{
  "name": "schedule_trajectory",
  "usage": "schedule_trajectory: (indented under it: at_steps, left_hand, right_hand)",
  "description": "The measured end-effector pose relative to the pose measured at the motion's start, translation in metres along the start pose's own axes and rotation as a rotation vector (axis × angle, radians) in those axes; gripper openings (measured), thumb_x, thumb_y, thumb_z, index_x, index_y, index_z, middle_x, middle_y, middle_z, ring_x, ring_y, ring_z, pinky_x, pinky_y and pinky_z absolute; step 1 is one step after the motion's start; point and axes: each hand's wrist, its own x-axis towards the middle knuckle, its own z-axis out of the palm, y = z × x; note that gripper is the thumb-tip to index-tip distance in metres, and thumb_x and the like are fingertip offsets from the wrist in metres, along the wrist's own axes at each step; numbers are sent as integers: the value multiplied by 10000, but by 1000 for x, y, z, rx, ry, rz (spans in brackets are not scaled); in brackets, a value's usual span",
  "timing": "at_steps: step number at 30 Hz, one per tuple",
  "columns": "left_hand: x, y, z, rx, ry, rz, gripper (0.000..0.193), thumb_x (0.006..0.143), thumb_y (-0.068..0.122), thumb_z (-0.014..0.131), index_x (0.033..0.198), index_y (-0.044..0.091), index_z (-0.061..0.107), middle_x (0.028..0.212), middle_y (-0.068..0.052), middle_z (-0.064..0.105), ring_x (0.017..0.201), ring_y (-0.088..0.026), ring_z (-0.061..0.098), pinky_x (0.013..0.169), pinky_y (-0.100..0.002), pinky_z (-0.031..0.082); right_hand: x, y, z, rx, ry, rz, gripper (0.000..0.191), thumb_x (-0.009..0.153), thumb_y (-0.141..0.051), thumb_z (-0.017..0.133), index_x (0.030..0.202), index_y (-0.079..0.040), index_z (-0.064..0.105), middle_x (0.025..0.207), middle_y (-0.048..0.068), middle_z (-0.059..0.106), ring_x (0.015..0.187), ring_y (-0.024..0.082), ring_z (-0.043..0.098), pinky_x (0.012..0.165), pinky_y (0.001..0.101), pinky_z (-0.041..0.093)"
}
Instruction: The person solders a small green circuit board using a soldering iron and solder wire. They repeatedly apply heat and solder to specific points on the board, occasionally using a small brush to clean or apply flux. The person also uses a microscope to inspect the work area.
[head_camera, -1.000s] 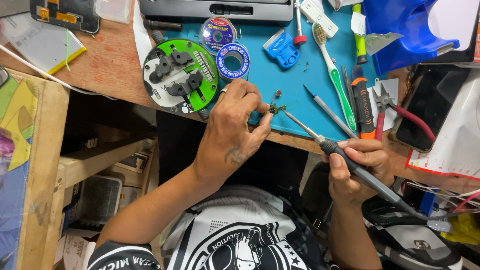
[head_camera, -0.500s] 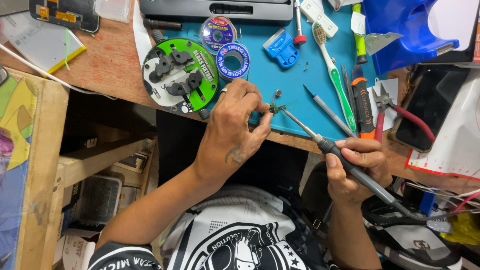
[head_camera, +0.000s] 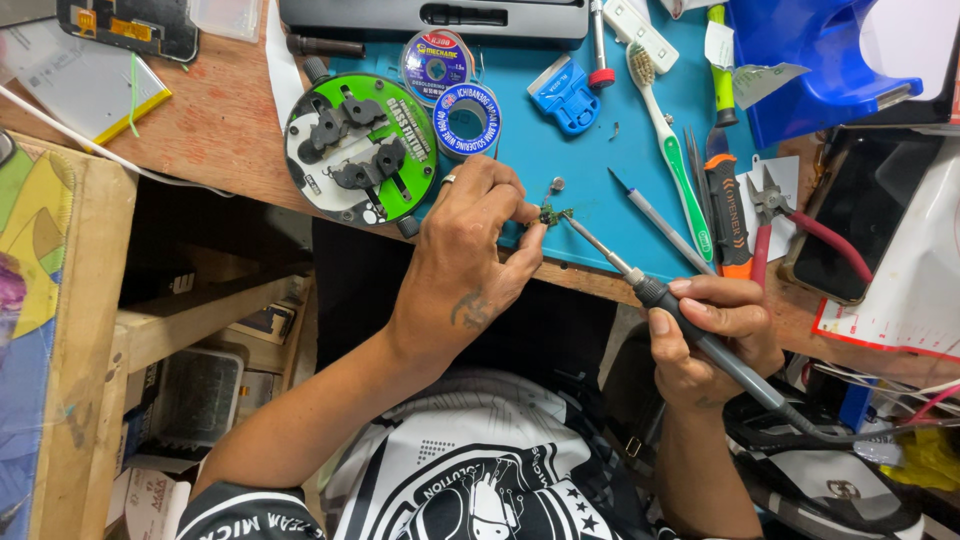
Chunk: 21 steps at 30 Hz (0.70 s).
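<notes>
Right hand: your right hand (head_camera: 712, 330) sits nearest you, off the bench edge, fingers wrapped shut around the grip of the soldering iron (head_camera: 690, 325); cable trails off near right.
Iron tip: shaft runs up-left, tip touching or just beside the small green circuit board (head_camera: 551, 214); contact itself too small to confirm.
Left hand: your left hand (head_camera: 475, 250) reaches over the bench edge, thumb and fingertips pinched together on the board's left side, pinning it to the blue work mat (head_camera: 580, 160).
Board position: near edge of the mat, centre of the scene, between your two hands.
Technique, judged: keep the pinch low and clear of the tip; brace your right wrist so the tip rests on the joint without skating; hold the shaft angle shallow.
Right of board: a grey-handled pick (head_camera: 660, 222), a green-and-white toothbrush (head_camera: 672, 140), an orange-handled tool (head_camera: 727, 215), red-handled cutters (head_camera: 775, 215).
Far left: a round green board holder (head_camera: 358, 148), two reels of solder wick (head_camera: 452, 88).
Far: a blue plastic clip (head_camera: 565, 95).
</notes>
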Motion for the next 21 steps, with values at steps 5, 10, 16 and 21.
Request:
schedule_trajectory:
  at_steps: [5, 10, 16, 21]
  left_hand:
    - [0, 0, 1, -3, -4, -11, 122, 855, 26, 758, 913, -22, 662, 1071, -134, 619, 970, -284, 636, 827, -373, 533]
    - [0, 0, 1, 14, 10, 9, 125, 851, 26, 763, 908, -21, 663, 1067, -135, 619, 967, -291, 632, 827, -380, 530]
    - [0, 0, 1, 4, -2, -38, 131, 848, 33, 761, 908, -21, 658, 1065, -136, 622, 957, -288, 641, 814, -385, 537]
    - [0, -1, 2, 19, 19, 11, 128, 847, 33, 764, 907, -10, 659, 1059, -136, 622, 991, -310, 645, 831, -397, 538]
  right_hand:
    - [3, -3, 2, -6, -9, -12, 233, 907, -19, 759, 1018, -50, 556, 1042, 142, 668, 919, 176, 713, 865, 307, 639]
    - [0, 2, -2, 29, -12, -2, 236, 897, -16, 760, 1011, -47, 556, 1042, 143, 665, 915, 181, 712, 865, 314, 640]
    - [-12, 8, -14, 159, 92, 18, 260, 889, -45, 751, 1038, -32, 538, 1044, 130, 636, 897, 169, 684, 885, 304, 637]
    - [-2, -7, -70, 813, 546, -43, 326, 838, -122, 752, 1044, -1, 531, 988, 92, 601, 810, 136, 642, 834, 269, 648]
